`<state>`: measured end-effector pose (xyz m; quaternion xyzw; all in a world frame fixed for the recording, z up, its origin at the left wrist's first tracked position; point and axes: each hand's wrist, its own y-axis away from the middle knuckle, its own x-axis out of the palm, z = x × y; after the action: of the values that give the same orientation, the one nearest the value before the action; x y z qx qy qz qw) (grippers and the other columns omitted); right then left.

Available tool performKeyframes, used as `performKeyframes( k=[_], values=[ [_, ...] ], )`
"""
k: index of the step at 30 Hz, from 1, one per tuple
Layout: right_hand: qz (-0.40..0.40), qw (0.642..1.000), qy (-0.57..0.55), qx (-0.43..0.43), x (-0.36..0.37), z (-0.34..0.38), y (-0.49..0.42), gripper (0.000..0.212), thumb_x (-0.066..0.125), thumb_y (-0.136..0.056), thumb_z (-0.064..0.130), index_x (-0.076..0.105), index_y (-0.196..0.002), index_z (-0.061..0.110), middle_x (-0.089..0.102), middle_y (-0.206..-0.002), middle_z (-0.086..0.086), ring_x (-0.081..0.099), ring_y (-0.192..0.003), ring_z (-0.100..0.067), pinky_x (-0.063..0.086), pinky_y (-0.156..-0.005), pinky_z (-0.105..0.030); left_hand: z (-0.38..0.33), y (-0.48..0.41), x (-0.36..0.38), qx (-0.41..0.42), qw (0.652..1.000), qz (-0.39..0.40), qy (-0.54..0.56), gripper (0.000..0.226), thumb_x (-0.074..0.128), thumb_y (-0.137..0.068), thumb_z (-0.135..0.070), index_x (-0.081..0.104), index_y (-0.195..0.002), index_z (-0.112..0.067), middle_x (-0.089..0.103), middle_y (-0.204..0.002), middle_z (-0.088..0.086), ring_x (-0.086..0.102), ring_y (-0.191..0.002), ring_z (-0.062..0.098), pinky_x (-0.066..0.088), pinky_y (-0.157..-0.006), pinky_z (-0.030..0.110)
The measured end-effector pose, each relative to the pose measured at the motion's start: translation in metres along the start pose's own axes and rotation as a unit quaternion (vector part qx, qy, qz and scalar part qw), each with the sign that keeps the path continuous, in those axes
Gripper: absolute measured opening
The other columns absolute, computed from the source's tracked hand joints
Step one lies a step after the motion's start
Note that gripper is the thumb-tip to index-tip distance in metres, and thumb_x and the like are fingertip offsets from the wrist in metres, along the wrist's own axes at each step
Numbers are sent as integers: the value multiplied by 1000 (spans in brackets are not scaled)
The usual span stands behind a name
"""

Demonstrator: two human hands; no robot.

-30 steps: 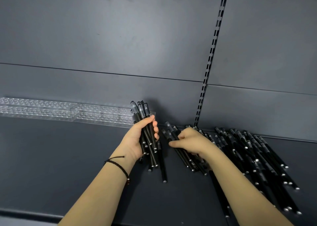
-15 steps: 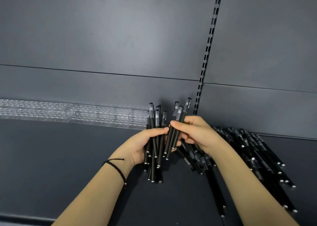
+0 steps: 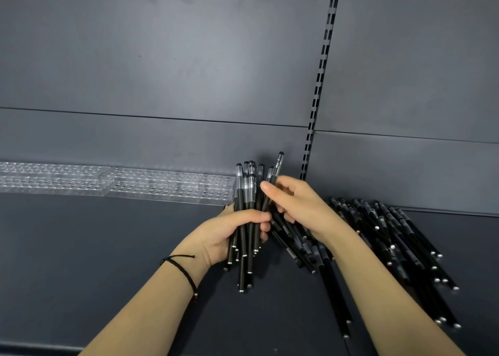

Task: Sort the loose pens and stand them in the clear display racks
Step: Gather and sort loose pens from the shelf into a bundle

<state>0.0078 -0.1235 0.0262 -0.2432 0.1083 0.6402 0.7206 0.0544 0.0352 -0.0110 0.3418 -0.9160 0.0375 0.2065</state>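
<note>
Pens [image 3: 246, 193] stood bunched in left hand [image 3: 229, 231], fingers curled round barrels. Right hand [image 3: 299, 207] pinched a couple more against the bunch. Loose pile [image 3: 391, 234] lay on shelf [image 3: 108, 247], partly hidden under right forearm. Clear racks [image 3: 167, 185] stood left.

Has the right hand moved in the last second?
Yes: the right hand lifted off the loose pens, up toward the foot of the slotted upright.

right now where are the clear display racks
In the head view the clear display racks sit left, along the back of the shelf against the rear panel, ending just behind the pen bundle in the left hand.
</note>
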Motion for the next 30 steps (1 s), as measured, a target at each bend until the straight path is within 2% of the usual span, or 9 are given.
performKeyframes(
  k=[3,7,10,15,19,22,24,27,30],
  values=[
    [-35,994,-99,-27,-1,3,-3,50,51,-89,58,46,-133,34,62,-103,11,63,-89,-5,51,-77,-27,2,1,3,21,1000,3,-21,17,72,-74,-8,64,-88,-9,57,-67,5,56,-60,15,50,-56,24],
    [-25,971,-217,-92,-7,11,-12,42,44,-89,62,45,-130,53,61,-129,16,51,-129,-18,39,-110,-48,4,2,13,62,996,55,-29,34,70,-73,-2,55,-103,-6,55,-67,1,54,-59,12,50,-60,24],
    [5,965,-233,-118,-9,28,-10,33,35,-100,48,56,-126,42,62,-131,8,57,-123,-24,38,-110,-52,3,3,19,84,991,62,-78,45,76,-66,-7,59,-107,-10,57,-67,3,56,-63,16,50,-67,30],
    [-16,968,-168,-185,-19,45,-2,34,37,-104,31,70,-107,24,67,-124,3,61,-118,-14,35,-111,-52,-2,0,35,142,973,50,-174,33,74,-65,-11,60,-94,-14,62,-67,4,60,-67,20,50,-70,32],
    [-5,966,-166,-197,-32,46,5,39,41,-101,29,72,-96,7,68,-122,-4,60,-119,-18,37,-109,-54,-2,-1,46,130,974,32,-181,31,70,-69,-8,58,-97,-11,60,-60,2,59,-57,17,50,-55,27],
    [13,968,-157,-197,-35,39,10,32,53,-96,30,72,-99,4,68,-121,-5,63,-112,-22,44,-84,-72,5,-1,50,127,975,34,-177,35,70,-73,-9,57,-105,-11,60,-61,-1,59,-54,16,51,-54,28],
    [32,972,-113,-202,-32,36,12,21,60,-93,25,74,-99,11,69,-120,-1,64,-111,-20,49,-83,-63,10,-2,54,129,974,39,-183,35,74,-78,-2,57,-106,-13,65,-68,1,63,-58,19,55,-58,31],
    [61,977,-55,-199,-26,30,11,14,68,-88,12,75,-100,14,69,-118,4,61,-113,-10,47,-100,-28,14,-1,53,143,963,44,-226,27,68,-83,8,62,-99,-12,70,-74,4,67,-68,22,57,-71,31],
    [50,979,-52,-190,-23,22,12,18,72,-85,8,75,-100,18,72,-107,4,64,-100,-6,50,-93,-22,19,1,48,138,955,47,-259,22,66,-83,9,64,-95,-8,68,-73,8,66,-74,21,53,-77,27]
  ],
)
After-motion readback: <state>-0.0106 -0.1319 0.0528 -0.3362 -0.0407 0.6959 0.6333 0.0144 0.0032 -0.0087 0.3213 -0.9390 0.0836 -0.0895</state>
